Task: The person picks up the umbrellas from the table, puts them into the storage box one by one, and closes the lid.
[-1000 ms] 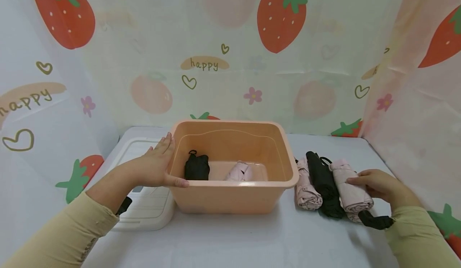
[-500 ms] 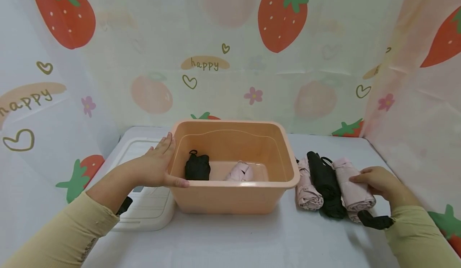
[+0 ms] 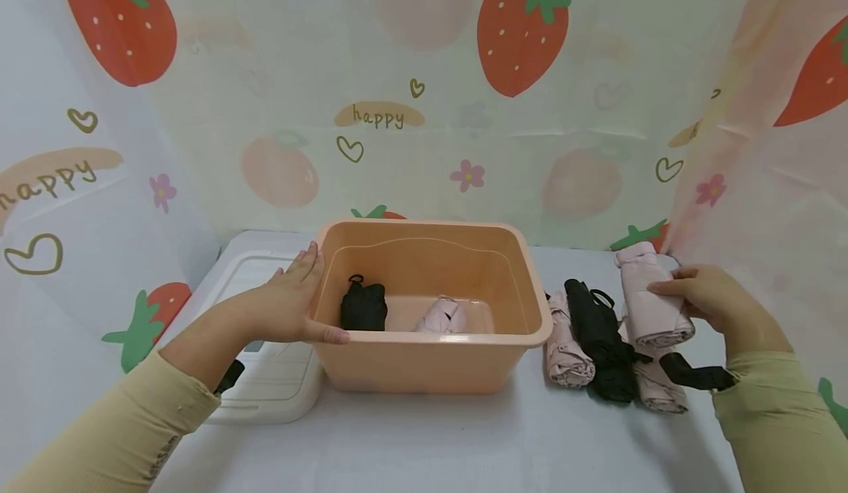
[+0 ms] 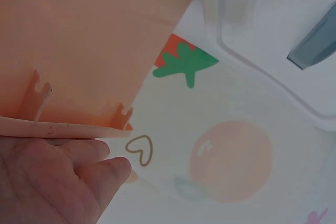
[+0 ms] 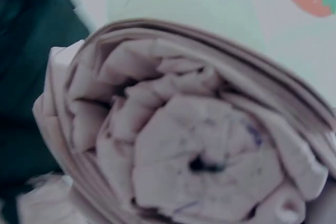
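My right hand [image 3: 702,298] grips a folded pink umbrella [image 3: 649,298] and holds it raised off the table at the right; its rolled end fills the right wrist view [image 5: 199,140]. Under it another pink umbrella [image 3: 659,394] with a black handle [image 3: 695,375] lies on the table, beside a black umbrella [image 3: 599,338] and a third pink one [image 3: 563,342]. My left hand [image 3: 291,305] rests flat against the left wall of the peach plastic tub [image 3: 430,371], its thumb along the rim [image 4: 63,129]. Inside the tub lie a black umbrella [image 3: 362,307] and a pink one [image 3: 442,316].
A white storage-box lid [image 3: 265,382] lies left of the tub, under my left forearm. Strawberry-print sheets form the back and side walls [image 3: 424,110]. The white table [image 3: 430,441] runs in front of the tub.
My right hand has lifted the pink umbrella up from the row and away from me, uncovering the pink umbrella with the black handle beneath. The left hand has not moved.
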The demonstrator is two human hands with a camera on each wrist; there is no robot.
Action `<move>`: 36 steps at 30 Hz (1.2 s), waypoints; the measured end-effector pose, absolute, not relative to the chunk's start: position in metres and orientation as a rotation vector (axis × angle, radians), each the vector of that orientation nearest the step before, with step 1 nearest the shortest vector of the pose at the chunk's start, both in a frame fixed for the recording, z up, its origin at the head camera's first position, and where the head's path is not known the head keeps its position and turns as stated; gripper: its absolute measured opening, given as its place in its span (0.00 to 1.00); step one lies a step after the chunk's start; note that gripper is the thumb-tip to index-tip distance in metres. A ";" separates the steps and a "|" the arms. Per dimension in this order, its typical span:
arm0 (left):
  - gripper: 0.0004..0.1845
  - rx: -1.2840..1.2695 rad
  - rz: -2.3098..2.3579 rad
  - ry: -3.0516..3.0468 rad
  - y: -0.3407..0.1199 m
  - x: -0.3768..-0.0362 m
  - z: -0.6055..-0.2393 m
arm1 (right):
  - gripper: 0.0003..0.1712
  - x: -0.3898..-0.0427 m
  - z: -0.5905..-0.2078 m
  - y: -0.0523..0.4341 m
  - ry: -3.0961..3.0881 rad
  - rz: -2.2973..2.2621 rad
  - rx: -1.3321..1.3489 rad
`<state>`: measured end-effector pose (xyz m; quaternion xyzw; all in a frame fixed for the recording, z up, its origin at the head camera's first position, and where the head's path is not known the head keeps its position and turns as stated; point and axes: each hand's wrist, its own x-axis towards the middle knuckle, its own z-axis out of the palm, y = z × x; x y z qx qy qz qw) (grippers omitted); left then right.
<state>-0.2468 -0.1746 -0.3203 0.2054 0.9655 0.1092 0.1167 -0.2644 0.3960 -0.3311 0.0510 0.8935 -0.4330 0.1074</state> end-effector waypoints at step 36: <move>0.75 0.613 0.260 2.835 -0.173 -0.243 -0.312 | 0.28 -0.314 -0.241 0.195 2.531 -1.490 -0.171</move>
